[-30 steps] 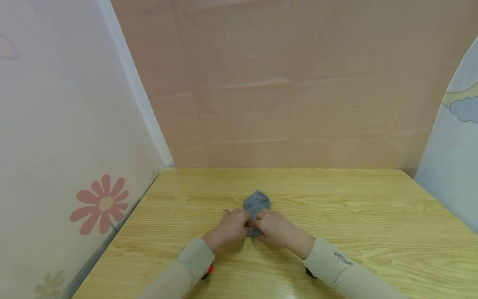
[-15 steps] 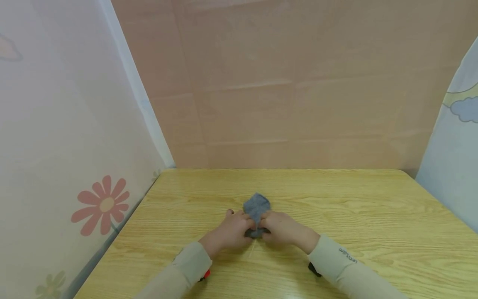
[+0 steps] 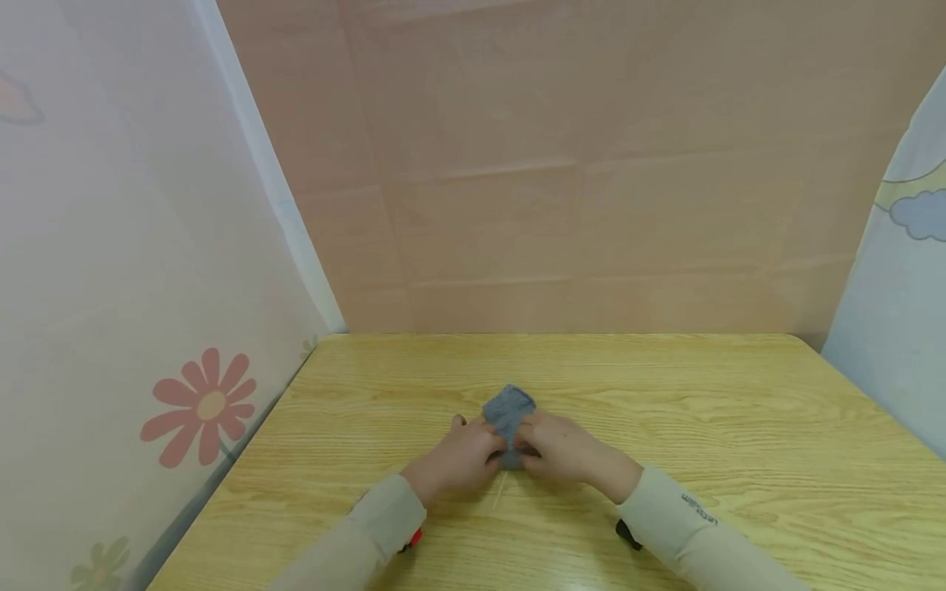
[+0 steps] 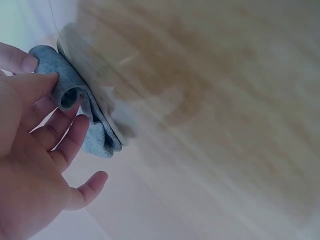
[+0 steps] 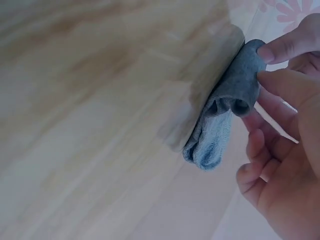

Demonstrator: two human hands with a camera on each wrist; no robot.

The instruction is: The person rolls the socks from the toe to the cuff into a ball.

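Left wrist | L hand (image 4: 37,165) pinches gry cloth (image 4: 76,84), rolled end | woodgrain tbl (image 4: 215,125)

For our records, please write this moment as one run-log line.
grey cloth: on table, one end rolled | left grip: holds rolled end, left side | right grip: holds rolled end, right side

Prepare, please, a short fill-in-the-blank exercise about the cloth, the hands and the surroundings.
1. The number of hands that hold the cloth is ____.
2. In the head view, the near part of the cloth is ____ the left hand and the right hand.
3. The table under the cloth shows a ____-grain pattern.
4. The large red flower is on the person's ____ side.

Missing words: two; between; wood; left.
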